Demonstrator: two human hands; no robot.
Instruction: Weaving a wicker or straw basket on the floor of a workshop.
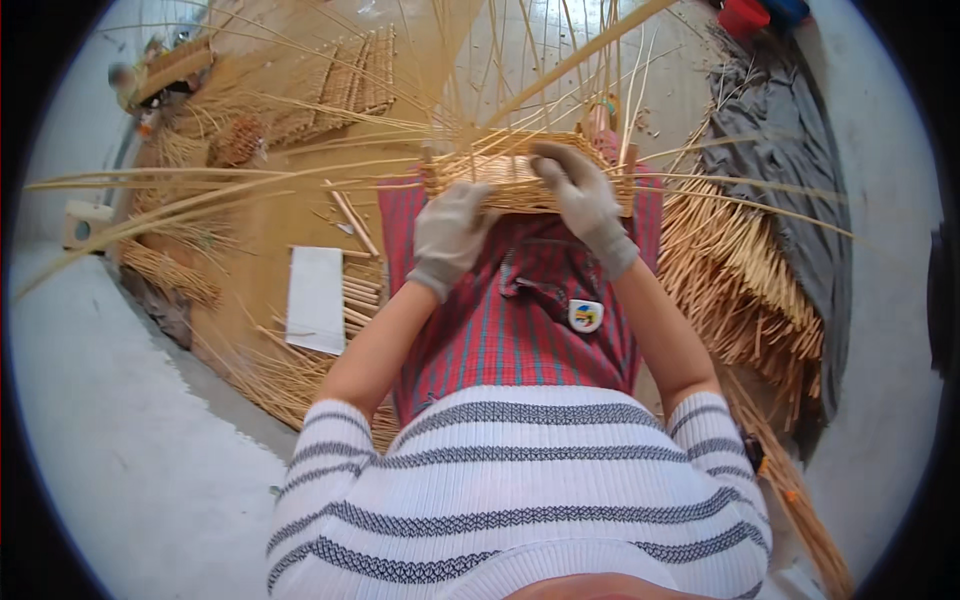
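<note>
A partly woven wicker basket (510,168) rests over my lap, with long pale stakes fanning out from it upward and to both sides. My left hand (450,235), in a grey-white work glove, grips the basket's near left edge with its fingers bent. Over its right part curls my gloved right hand (585,200), fingers reaching across the weave and thumb held near them. Any single strand between the right fingers is too small to make out. A thick pale rod (585,60) slants across the far side of the basket.
To the right lies a large bundle of cut wicker rods (740,270), beside a dark grey cloth (775,140). On the left are a white sheet (316,300), short rods (360,300) and a woven mat (360,80). A red container (743,16) stands far right.
</note>
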